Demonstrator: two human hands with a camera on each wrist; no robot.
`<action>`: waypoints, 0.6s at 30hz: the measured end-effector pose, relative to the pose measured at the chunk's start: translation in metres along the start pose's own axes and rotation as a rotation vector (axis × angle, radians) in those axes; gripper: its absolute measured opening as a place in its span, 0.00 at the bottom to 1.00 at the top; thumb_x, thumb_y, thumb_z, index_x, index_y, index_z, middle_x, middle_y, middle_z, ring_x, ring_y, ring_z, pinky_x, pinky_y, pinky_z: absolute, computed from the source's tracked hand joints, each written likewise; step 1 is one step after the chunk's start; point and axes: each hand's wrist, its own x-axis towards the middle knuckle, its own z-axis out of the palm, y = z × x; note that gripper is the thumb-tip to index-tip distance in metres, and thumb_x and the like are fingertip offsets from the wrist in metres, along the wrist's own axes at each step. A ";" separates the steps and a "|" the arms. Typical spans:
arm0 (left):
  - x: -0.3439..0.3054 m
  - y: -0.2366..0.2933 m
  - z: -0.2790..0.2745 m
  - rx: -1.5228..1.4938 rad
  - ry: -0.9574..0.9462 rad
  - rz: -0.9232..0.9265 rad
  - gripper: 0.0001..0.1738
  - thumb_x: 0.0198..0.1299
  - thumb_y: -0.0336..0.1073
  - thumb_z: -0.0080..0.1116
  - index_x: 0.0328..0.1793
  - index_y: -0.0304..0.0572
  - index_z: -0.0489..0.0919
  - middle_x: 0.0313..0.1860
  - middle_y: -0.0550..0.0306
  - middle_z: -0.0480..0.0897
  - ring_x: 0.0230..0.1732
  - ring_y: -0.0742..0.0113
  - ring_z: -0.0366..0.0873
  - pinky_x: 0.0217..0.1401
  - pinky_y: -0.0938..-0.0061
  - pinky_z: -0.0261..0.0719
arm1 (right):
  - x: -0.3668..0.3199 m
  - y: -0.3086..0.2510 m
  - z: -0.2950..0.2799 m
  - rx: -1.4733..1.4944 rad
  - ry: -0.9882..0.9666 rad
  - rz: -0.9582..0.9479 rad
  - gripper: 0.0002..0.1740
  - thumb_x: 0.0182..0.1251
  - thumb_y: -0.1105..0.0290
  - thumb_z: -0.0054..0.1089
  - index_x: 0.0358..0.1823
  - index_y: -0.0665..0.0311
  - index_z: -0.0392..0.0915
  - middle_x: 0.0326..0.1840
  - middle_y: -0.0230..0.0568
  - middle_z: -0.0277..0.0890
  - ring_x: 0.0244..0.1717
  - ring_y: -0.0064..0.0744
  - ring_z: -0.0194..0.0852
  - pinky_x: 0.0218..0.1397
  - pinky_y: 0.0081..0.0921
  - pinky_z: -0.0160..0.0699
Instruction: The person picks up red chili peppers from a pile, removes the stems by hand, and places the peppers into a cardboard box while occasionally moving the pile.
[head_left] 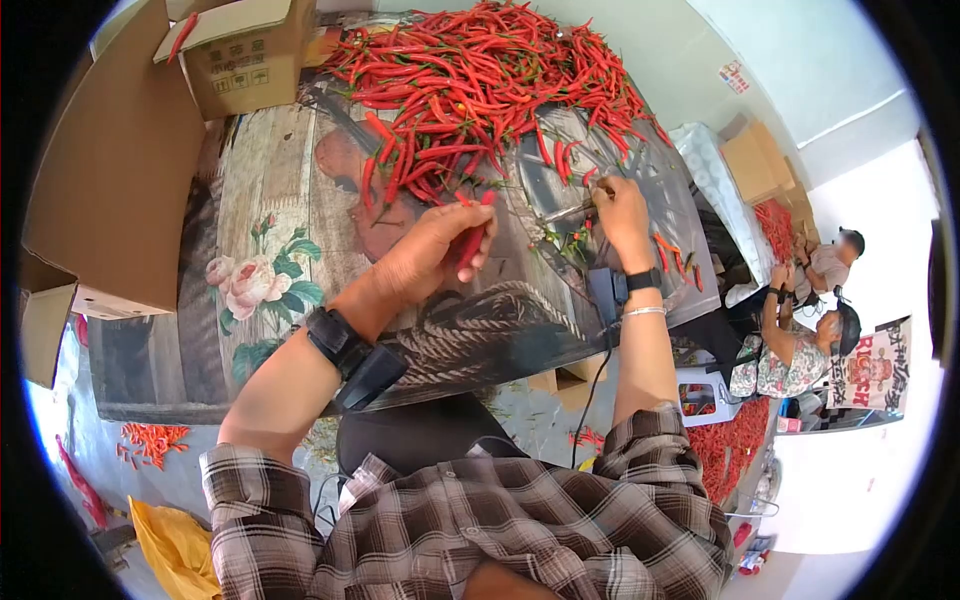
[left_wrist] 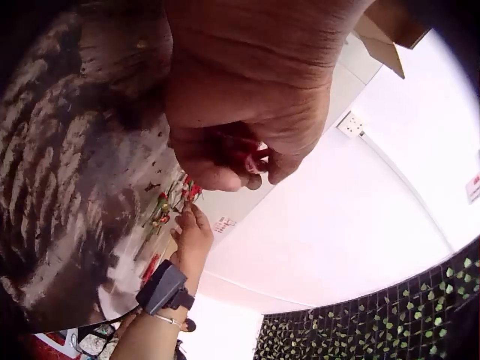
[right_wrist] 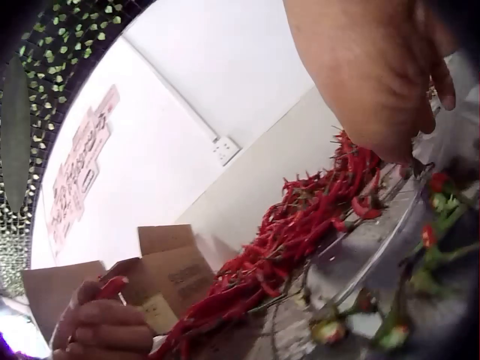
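My left hand [head_left: 445,245] curls around red chili peppers [head_left: 470,247] over the front middle of the table; their red ends show past its fingers. In the left wrist view, the curled left hand [left_wrist: 247,97] mostly hides them. My right hand [head_left: 625,218] is low over the table to the right, thumb and fingertips together. In the right wrist view, the right hand [right_wrist: 382,90] pinches a small dark stem piece [right_wrist: 421,166]. Cut green stem ends [head_left: 575,240] lie just below that hand. A big heap of red chilies [head_left: 490,75] covers the table's far side.
Cardboard boxes [head_left: 120,170] stand at the left table edge. Several loose chili pieces [head_left: 680,262] lie right of my right wrist. Chilies [head_left: 152,443] are on the floor at left, near a yellow bag [head_left: 170,545]. Two other people [head_left: 800,340] work at the right.
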 end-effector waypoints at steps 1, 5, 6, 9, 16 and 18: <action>0.001 0.002 -0.001 -0.019 0.011 -0.011 0.13 0.66 0.43 0.51 0.41 0.40 0.75 0.25 0.63 0.71 0.20 0.77 0.65 0.17 0.84 0.59 | 0.006 0.005 0.005 -0.048 -0.014 0.038 0.10 0.55 0.66 0.58 0.35 0.64 0.80 0.41 0.51 0.76 0.45 0.52 0.74 0.46 0.42 0.72; 0.000 0.007 -0.008 -0.070 -0.037 0.010 0.13 0.65 0.40 0.52 0.49 0.39 0.72 0.28 0.64 0.72 0.20 0.79 0.65 0.15 0.85 0.60 | 0.016 0.012 0.016 0.023 -0.097 0.010 0.11 0.55 0.65 0.59 0.34 0.65 0.79 0.34 0.51 0.78 0.41 0.54 0.75 0.43 0.43 0.73; -0.001 0.007 -0.007 -0.071 -0.035 0.009 0.13 0.65 0.40 0.52 0.49 0.39 0.72 0.28 0.64 0.72 0.20 0.79 0.65 0.15 0.85 0.60 | 0.017 0.014 0.018 0.061 -0.071 -0.008 0.10 0.55 0.66 0.59 0.33 0.66 0.79 0.30 0.50 0.78 0.37 0.50 0.77 0.40 0.40 0.73; -0.001 0.006 -0.003 -0.045 0.037 0.012 0.14 0.64 0.39 0.54 0.51 0.39 0.71 0.28 0.65 0.71 0.21 0.81 0.65 0.16 0.86 0.59 | 0.005 -0.013 0.001 0.249 -0.046 -0.023 0.09 0.56 0.69 0.59 0.32 0.68 0.77 0.24 0.47 0.77 0.30 0.40 0.78 0.35 0.35 0.74; 0.002 0.001 -0.003 0.024 0.067 0.034 0.15 0.61 0.39 0.61 0.48 0.41 0.72 0.28 0.67 0.70 0.21 0.82 0.64 0.17 0.87 0.59 | -0.064 -0.127 -0.036 0.628 -0.318 -0.264 0.08 0.59 0.72 0.57 0.34 0.69 0.72 0.26 0.47 0.73 0.27 0.41 0.75 0.32 0.33 0.71; 0.002 0.000 -0.005 0.033 0.087 0.026 0.14 0.61 0.39 0.62 0.46 0.42 0.72 0.28 0.67 0.70 0.21 0.82 0.64 0.17 0.87 0.59 | -0.067 -0.134 -0.033 0.580 -0.301 -0.419 0.07 0.59 0.72 0.57 0.34 0.69 0.71 0.27 0.49 0.73 0.28 0.48 0.75 0.32 0.35 0.70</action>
